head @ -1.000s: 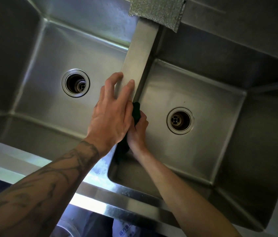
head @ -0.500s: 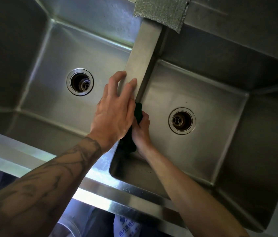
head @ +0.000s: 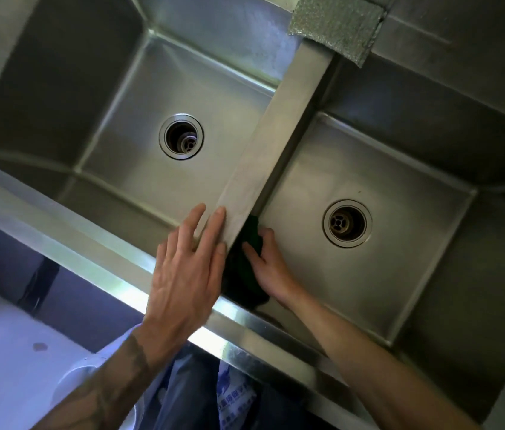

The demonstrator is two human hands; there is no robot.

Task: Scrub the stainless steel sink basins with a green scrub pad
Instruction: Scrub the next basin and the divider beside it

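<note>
A double stainless steel sink fills the view, split by a flat divider (head: 279,144). My left hand (head: 186,271) lies flat, fingers straight, on the near end of the divider. Inside the right basin (head: 400,274), my right hand (head: 268,268) presses a dark green scrub pad (head: 249,240) against the divider's wall, low near the front corner. Its fingers lie over the pad; the pad's lower part is in shadow. The left basin (head: 152,88) holds nothing but its drain (head: 181,136).
The right basin's drain (head: 347,223) sits beyond my right hand. A grey textured cloth (head: 335,26) hangs over the back rim at the divider's far end. The sink's front rim (head: 96,262) runs diagonally below my hands; a white surface (head: 6,352) lies lower left.
Both hands have slid toward the front rim along the divider, the pad moving with the right hand down the wall. The camera has shifted, showing more of the sink's front edge.
</note>
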